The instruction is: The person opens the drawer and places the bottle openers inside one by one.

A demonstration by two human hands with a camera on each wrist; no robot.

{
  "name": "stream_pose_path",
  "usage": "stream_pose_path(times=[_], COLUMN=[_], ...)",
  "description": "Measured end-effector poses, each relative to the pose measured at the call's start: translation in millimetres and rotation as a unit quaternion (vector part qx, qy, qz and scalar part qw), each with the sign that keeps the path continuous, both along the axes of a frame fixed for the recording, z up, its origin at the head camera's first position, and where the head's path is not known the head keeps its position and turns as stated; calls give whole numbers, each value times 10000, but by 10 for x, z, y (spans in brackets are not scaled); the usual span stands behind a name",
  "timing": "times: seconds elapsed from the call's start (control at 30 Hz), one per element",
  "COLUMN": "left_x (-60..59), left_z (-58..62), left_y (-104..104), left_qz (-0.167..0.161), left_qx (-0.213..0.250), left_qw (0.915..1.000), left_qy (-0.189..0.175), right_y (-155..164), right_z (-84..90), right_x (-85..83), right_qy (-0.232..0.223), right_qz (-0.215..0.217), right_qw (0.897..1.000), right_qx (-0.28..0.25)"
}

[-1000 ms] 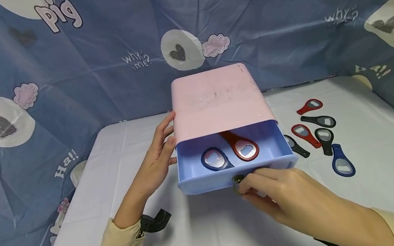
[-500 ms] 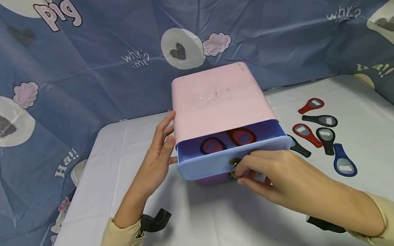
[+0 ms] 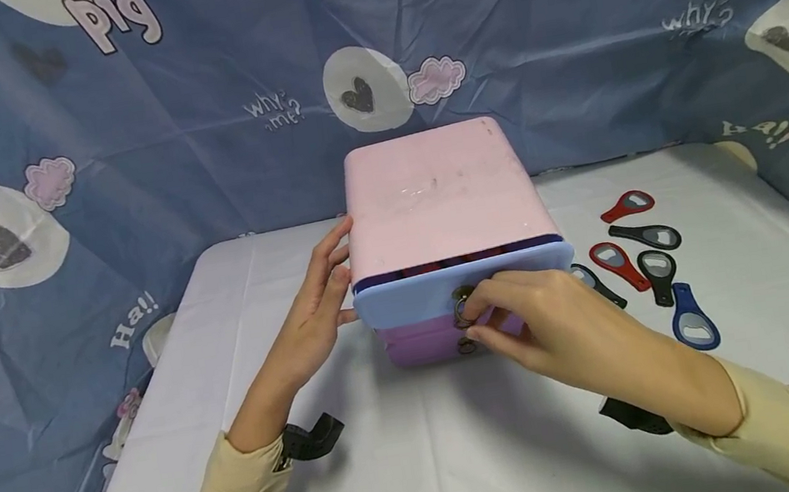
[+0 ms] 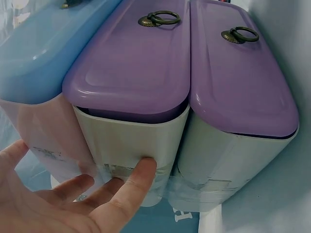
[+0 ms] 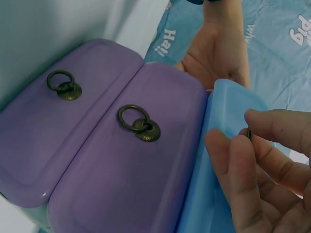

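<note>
A small drawer cabinet with a pink top stands on the white table. Its blue top drawer is out by a narrow gap, through which red bits of the bottle openers inside show. My right hand pinches the bronze ring pull on that drawer between thumb and fingers. Against the cabinet's left side rests my left hand, fingers extended, with a fingertip touching the pale side wall in the left wrist view. Below the blue drawer are two closed purple drawers with ring pulls.
Several bottle openers lie on the table right of the cabinet, among them a red one, a black one and a blue one. A blue printed curtain hangs behind the table.
The blue drawer has slid back into the cabinet, pushed by my right hand on its ring pull. The bottle openers inside are now mostly hidden. My left hand has stayed in place.
</note>
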State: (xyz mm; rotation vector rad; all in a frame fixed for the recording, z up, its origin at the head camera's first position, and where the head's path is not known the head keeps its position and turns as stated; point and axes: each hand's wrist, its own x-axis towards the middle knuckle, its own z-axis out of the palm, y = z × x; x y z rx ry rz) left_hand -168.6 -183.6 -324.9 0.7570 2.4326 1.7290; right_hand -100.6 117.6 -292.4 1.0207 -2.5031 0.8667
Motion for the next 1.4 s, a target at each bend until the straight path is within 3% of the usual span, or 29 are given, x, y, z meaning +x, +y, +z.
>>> stream_pose_path(times=[0.77, 1.4], left_x=[14, 14], left_z=[36, 13], left_y=[-14, -7], left_qz=[-403, -97], left_qx=[133, -178], left_qw=[9989, 9996], left_qy=[213, 190], right_y=[0, -15], right_z=[54, -9], right_x=[-125, -88], right_qy=[38, 43], right_qz=[-186, -291], right_qw=[9998, 9992], right_qx=[99, 252])
